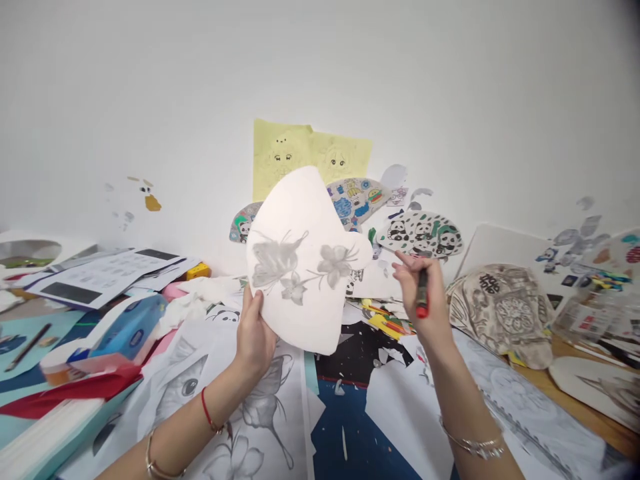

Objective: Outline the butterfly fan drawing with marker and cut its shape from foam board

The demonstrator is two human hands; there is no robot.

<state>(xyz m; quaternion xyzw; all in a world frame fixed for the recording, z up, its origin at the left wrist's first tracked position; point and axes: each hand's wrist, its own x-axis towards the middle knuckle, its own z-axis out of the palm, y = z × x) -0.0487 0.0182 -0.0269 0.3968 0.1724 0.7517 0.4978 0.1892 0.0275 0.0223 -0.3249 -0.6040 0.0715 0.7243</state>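
My left hand (256, 332) grips the lower left edge of a white cutout (300, 207), thumb on its front. The cutout has curved sides and a rounded tab on the right. A grey butterfly and several flowers are drawn across it. It is held upright above the table. To its right, apart from it, my raised right hand (425, 287) is closed around a dark pen (423, 293) with a red end pointing down. Some of its fingers stretch toward the cutout. Below lies a paper with a large butterfly drawing (270, 393).
A blue mat (340, 427) with paper scraps lies in front. Decorated panda cutouts (423, 233) and yellow drawings (280, 147) stand by the wall. On the right is a patterned cap (500, 313); on the left, a blue packet (133, 327) and stacked papers (110, 273).
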